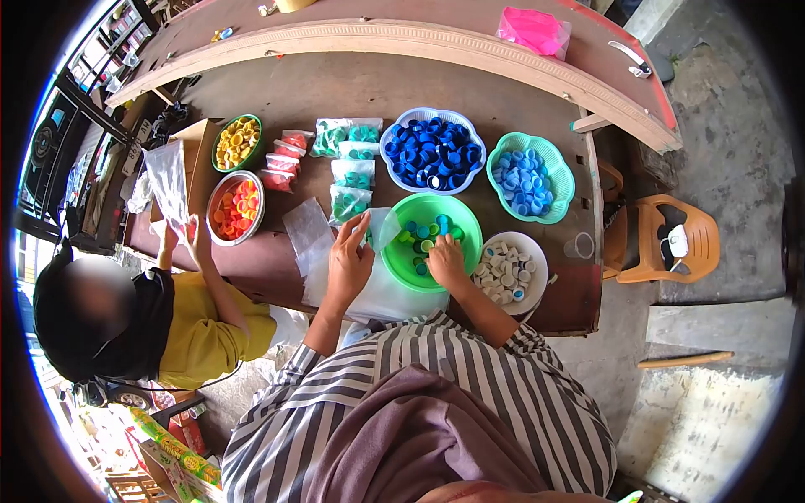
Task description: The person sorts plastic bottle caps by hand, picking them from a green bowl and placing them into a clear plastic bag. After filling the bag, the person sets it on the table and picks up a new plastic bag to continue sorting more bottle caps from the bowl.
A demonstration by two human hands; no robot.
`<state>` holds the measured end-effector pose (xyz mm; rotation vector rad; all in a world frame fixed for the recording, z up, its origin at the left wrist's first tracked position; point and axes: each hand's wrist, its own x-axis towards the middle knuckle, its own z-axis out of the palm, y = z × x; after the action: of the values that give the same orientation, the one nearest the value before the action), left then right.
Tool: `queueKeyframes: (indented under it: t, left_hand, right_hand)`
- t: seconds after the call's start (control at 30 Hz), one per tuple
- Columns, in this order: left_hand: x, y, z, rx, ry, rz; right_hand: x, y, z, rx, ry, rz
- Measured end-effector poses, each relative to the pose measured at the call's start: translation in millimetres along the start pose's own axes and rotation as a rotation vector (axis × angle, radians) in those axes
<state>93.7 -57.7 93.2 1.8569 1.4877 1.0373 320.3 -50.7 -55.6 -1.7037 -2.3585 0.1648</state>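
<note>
My right hand (447,261) reaches into the green basin (466,220), its fingers closed down among green and teal caps (423,235); what they pinch is hidden. Just left of the basin, my left hand (350,261) holds a clear plastic bag (383,228) by its edge, the bag's other end lying at the basin's rim. More clear bags (310,239) lie flat beneath and beside my left hand. Filled bags of green caps (350,201) stand in a column beyond it. A white bowl of white caps (505,272) is beside my right wrist.
Dark blue caps (432,151) and light blue caps (524,180) fill two baskets behind. Bowls of orange caps (235,210) and yellow caps (238,142) stand at left, near red-cap bags (282,161). A co-worker (201,327) at left holds up a clear bag. An orange chair (671,239) is at right.
</note>
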Motion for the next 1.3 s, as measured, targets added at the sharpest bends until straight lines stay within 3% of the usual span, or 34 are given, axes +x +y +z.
queueKeyframes:
  t: [0.27,0.33,0.37,0.43,0.5,0.57,0.63,0.7,0.77,0.9,0.97,1.03,1.13,1.23,1.3]
  left_hand:
    - [1,-6,4,0.012,0.03,0.059]
    - [2,-6,3,0.022,0.023,0.059]
    - [1,-6,3,0.031,0.013,0.058]
    - [1,-3,3,0.017,0.005,0.051]
    - [2,-2,4,0.001,-0.005,0.048]
    - [2,-2,5,-0.011,-0.014,0.041]
    - [4,1,6,-0.014,-0.023,0.037]
    - [5,2,7,-0.017,-0.028,0.035]
    - [5,-1,8,-0.007,-0.009,0.064]
    - [5,-1,4,-0.006,-0.002,0.048]
    - [3,1,0,-0.019,-0.021,0.002]
    - [3,-1,2,-0.034,-0.021,0.003]
    - [5,-2,6,-0.014,0.002,0.075]
    - [6,-1,7,-0.019,-0.014,0.054]
    - [5,-1,7,0.007,-0.01,0.061]
  right_hand:
    - [1,5,19,-0.159,-0.005,0.03]
    - [1,10,2,0.122,-0.03,0.083]
    - [3,12,-5,0.122,-0.033,0.082]
    - [13,13,-25,0.37,0.013,0.257]
    - [22,0,-66,0.4,0.08,0.27]
    - [31,-17,-93,0.644,0.465,0.118]
    - [35,-45,-127,0.747,0.589,0.082]
    - [37,-61,-141,0.681,0.622,-0.088]
    - [40,-63,-148,0.456,0.351,-0.303]
    - [45,-43,-127,0.73,0.394,-0.065]
    - [44,-12,-101,0.556,0.349,0.073]
    - [33,20,-66,0.251,0.016,0.166]
    - [19,23,-30,0.019,-0.134,0.169]
    - [6,15,-12,-0.113,-0.001,0.16]
    - [8,16,1,-0.122,-0.035,0.182]
